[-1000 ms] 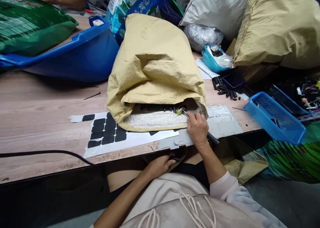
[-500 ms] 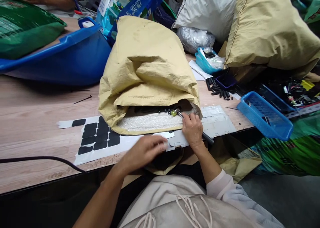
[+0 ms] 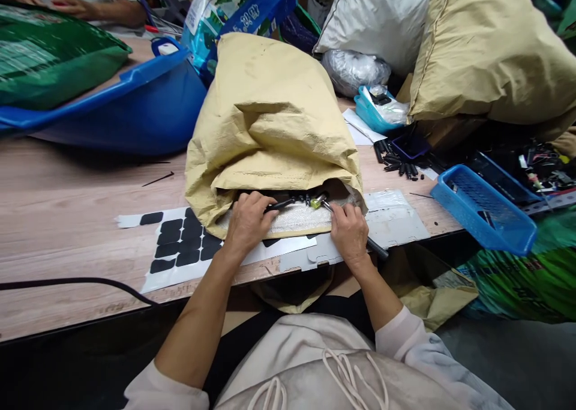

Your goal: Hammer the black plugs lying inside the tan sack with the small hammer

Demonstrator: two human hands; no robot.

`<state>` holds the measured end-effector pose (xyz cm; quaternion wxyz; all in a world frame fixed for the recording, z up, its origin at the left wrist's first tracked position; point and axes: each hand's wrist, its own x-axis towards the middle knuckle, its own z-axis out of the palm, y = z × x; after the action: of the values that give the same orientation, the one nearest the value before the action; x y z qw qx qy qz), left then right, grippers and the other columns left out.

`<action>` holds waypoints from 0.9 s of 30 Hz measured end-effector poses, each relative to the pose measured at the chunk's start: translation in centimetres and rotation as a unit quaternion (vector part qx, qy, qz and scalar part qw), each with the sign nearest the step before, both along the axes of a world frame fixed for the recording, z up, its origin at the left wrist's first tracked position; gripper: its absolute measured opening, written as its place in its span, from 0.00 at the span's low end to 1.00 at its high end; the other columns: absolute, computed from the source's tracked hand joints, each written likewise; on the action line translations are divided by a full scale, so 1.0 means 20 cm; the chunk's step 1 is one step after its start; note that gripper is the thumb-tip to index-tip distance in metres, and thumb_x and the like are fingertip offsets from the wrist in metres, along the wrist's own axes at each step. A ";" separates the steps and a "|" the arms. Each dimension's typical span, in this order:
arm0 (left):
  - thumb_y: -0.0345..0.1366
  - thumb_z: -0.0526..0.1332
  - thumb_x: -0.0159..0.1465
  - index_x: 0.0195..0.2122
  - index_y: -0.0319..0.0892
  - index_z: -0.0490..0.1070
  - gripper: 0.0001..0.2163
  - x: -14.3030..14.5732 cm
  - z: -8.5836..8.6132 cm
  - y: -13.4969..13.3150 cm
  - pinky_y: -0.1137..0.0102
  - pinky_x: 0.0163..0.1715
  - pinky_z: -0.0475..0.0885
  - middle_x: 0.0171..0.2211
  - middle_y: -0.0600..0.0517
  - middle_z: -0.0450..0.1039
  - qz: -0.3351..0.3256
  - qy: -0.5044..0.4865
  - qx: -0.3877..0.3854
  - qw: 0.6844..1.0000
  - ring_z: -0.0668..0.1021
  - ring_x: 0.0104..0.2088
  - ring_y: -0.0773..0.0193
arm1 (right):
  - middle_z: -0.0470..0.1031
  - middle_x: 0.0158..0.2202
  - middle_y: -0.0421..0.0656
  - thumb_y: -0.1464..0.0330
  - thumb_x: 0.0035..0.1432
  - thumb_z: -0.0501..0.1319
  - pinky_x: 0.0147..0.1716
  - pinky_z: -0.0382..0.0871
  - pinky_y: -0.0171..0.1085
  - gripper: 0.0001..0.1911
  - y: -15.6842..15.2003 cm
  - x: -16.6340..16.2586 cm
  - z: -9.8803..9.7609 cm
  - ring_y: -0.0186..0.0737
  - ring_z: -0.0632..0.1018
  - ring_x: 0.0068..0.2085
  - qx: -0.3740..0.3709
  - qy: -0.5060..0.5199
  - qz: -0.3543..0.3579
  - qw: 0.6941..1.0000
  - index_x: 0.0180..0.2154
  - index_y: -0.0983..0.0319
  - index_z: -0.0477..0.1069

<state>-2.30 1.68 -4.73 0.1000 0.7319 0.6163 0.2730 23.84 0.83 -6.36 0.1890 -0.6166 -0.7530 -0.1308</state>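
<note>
A big tan paper sack (image 3: 270, 116) lies on the wooden table (image 3: 67, 212) with its open mouth toward me. My left hand (image 3: 246, 221) rests at the sack's mouth, fingers pinched on a thin black part (image 3: 282, 203) that sticks out of it. My right hand (image 3: 350, 233) grips a black-handled tool (image 3: 375, 249) whose metal tip touches a small yellow-green piece (image 3: 317, 201) at the mouth. A white sheet with several black pads (image 3: 180, 248) lies under the sack's left corner.
A blue tub (image 3: 135, 104) holding a green bag stands at the left. A blue basket (image 3: 486, 215) hangs over the table's right edge. Loose black parts (image 3: 398, 161), a small teal tray (image 3: 375, 110) and more sacks crowd the back right. Another person's hands (image 3: 67, 5) are at far left.
My left hand rose from my lap, crossed the table edge and took hold of the black part at the sack's mouth. My right hand stayed put with the tool.
</note>
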 end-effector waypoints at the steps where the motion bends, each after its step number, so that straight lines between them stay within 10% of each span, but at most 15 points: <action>1: 0.37 0.63 0.67 0.44 0.46 0.79 0.08 0.01 0.00 -0.02 0.55 0.47 0.69 0.39 0.47 0.74 -0.024 -0.016 -0.009 1.000 0.72 0.44 0.49 | 0.73 0.40 0.48 0.69 0.72 0.54 0.40 0.60 0.41 0.16 0.00 0.00 0.00 0.48 0.67 0.42 0.001 0.001 0.001 1.000 0.55 0.58 0.77; 14: 0.38 0.69 0.63 0.42 0.45 0.80 0.08 0.07 -0.09 -0.02 0.62 0.44 0.68 0.37 0.51 0.75 -0.065 -0.132 -0.066 0.987 0.73 0.41 0.56 | 0.76 0.40 0.47 0.70 0.72 0.55 0.42 0.64 0.39 0.17 0.00 0.03 0.03 0.46 0.71 0.42 -0.004 0.045 0.029 0.999 0.56 0.58 0.77; 27: 0.37 0.71 0.60 0.36 0.45 0.79 0.05 0.08 -0.08 -0.02 0.63 0.42 0.67 0.34 0.53 0.72 -0.055 -0.153 -0.075 0.984 0.72 0.40 0.57 | 0.78 0.42 0.45 0.68 0.76 0.50 0.43 0.73 0.31 0.21 -0.15 -0.16 0.14 0.37 0.80 0.41 -0.080 0.179 0.208 0.958 0.63 0.58 0.73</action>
<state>-0.69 1.38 -6.40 0.2625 0.7048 0.5713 0.3286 20.63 -2.11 -3.50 0.2942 -0.4728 -0.8263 0.0845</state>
